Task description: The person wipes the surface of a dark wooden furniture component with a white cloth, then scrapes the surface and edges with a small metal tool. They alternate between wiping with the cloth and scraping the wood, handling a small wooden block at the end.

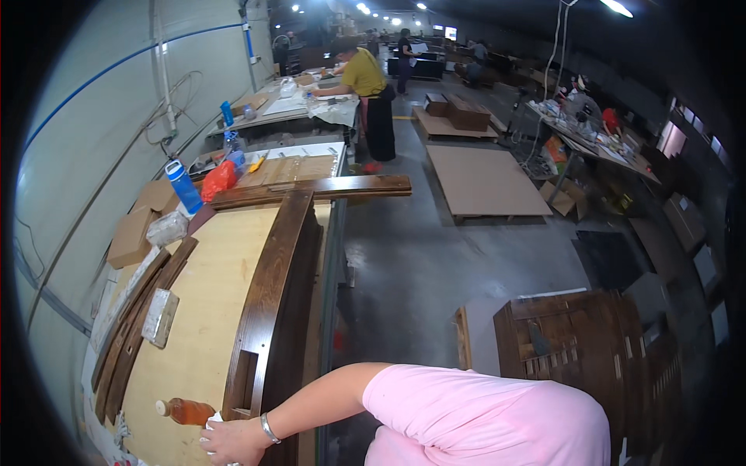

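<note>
At the bottom, my right arm in a pink sleeve reaches left across the edge of a dark brown wooden frame piece (pixel 268 287). My right hand (pixel 237 444), with a silver band at the wrist, is closed around a crumpled white cloth (pixel 214 419), of which only small bits show between the fingers. Just beyond the fingers, a clear bottle (pixel 189 412) of amber liquid with a pale cap lies on its side on the light wooden board (pixel 202 311). My left hand is out of the picture.
Curved dark wood strips (pixel 140 334) and a wrapped block (pixel 160 318) lie on the left. Farther up are a blue bottle (pixel 183 186), a red bag (pixel 219 180) and a crossing plank (pixel 350 186). Dark furniture (pixel 575 342) stands right. A person in yellow (pixel 364 74) works at another table.
</note>
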### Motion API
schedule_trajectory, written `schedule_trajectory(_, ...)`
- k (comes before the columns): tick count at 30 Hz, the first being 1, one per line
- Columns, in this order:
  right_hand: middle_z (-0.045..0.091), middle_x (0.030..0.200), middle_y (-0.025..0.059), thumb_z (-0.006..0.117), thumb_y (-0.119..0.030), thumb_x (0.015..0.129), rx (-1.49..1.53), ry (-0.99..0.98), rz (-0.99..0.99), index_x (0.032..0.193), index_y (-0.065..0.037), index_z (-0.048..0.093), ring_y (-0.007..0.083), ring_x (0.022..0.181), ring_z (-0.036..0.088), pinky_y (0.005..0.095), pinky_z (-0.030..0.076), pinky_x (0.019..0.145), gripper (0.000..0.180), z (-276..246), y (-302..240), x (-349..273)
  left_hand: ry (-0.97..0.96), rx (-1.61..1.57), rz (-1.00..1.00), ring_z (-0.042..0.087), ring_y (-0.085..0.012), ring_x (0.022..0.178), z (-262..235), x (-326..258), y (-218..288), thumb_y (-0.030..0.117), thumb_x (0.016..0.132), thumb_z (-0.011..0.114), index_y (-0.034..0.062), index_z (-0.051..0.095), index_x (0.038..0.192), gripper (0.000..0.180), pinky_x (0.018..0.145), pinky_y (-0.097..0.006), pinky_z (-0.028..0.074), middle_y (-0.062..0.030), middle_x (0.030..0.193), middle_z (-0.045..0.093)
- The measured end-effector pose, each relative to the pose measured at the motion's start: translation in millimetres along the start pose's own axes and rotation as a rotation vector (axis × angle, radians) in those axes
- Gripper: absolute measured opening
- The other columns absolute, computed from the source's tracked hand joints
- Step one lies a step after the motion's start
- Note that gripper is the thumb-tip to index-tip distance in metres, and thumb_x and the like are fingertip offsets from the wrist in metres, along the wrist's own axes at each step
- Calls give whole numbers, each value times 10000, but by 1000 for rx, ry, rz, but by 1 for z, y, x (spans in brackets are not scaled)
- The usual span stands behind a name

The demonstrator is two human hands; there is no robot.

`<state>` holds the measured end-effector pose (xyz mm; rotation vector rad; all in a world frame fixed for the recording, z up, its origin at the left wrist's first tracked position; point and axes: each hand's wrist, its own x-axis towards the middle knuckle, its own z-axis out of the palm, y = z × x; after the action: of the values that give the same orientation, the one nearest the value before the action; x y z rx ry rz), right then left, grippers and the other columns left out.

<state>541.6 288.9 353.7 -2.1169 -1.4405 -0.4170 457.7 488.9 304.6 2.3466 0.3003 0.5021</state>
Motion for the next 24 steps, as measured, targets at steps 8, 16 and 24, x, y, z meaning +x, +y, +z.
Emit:
schedule_trajectory(8, 607, 879, 111, 753, -424, 664, -44, 80, 24, 763, -133, 682, 331, 934, 574, 455, 465, 780, 315, -8, -7, -2, -30, -102, -2, 515, -292, 1307, -19, 7, -50, 174, 959, 673, -3, 410, 1474, 606, 1091, -389, 438, -170, 1447, 516)
schedule_trajectory(16, 612, 878, 87, 768, -399, 679, -77, 37, 44, 803, -154, 684, 310, 922, 598, 441, 498, 755, 287, -9, -13, 6, 29, -239, -91, 523, -286, 1297, -77, 50, -204, 185, 978, 658, 1, 401, 1482, 595, 1089, -382, 439, -166, 1442, 520)
schedule_trajectory(24, 672, 968, 56, 743, 18, 543, -203, 206, 128, 908, -125, 698, 281, 923, 660, 394, 557, 748, 395, -46, -39, 8, 113, -895, -153, 651, -187, 941, -128, -3, -41, 21, 882, 662, -33, 531, 1348, 487, 811, -343, 569, -110, 1146, 578)
